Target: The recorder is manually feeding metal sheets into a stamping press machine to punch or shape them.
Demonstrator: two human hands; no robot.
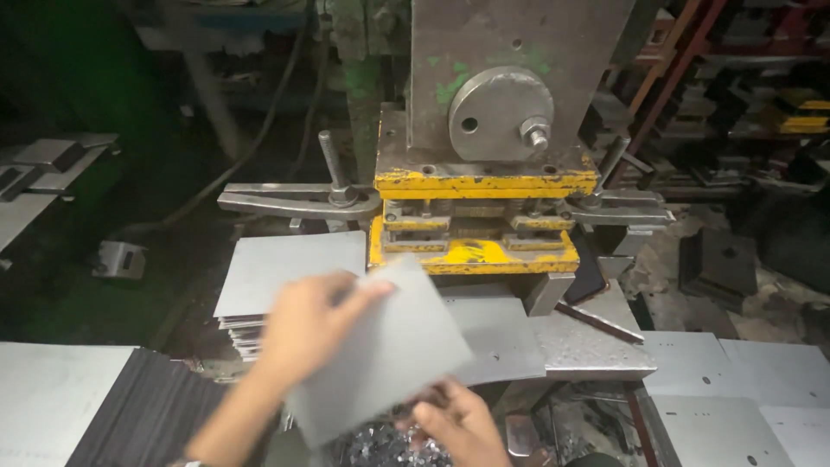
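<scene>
Both your hands grip the flat grey metal sheet (380, 355) at lower centre: left hand (303, 324) on its upper-left edge, right hand (458, 424) on its bottom edge.

I see my two hands (303, 324), one sheet (380, 355) held, one press (484, 173), two levers (333, 169).

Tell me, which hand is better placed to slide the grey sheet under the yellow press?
Probably the left hand: its fingers grip the metal sheet at the upper edge nearest the yellow press. The right hand only holds the lower edge.
</scene>
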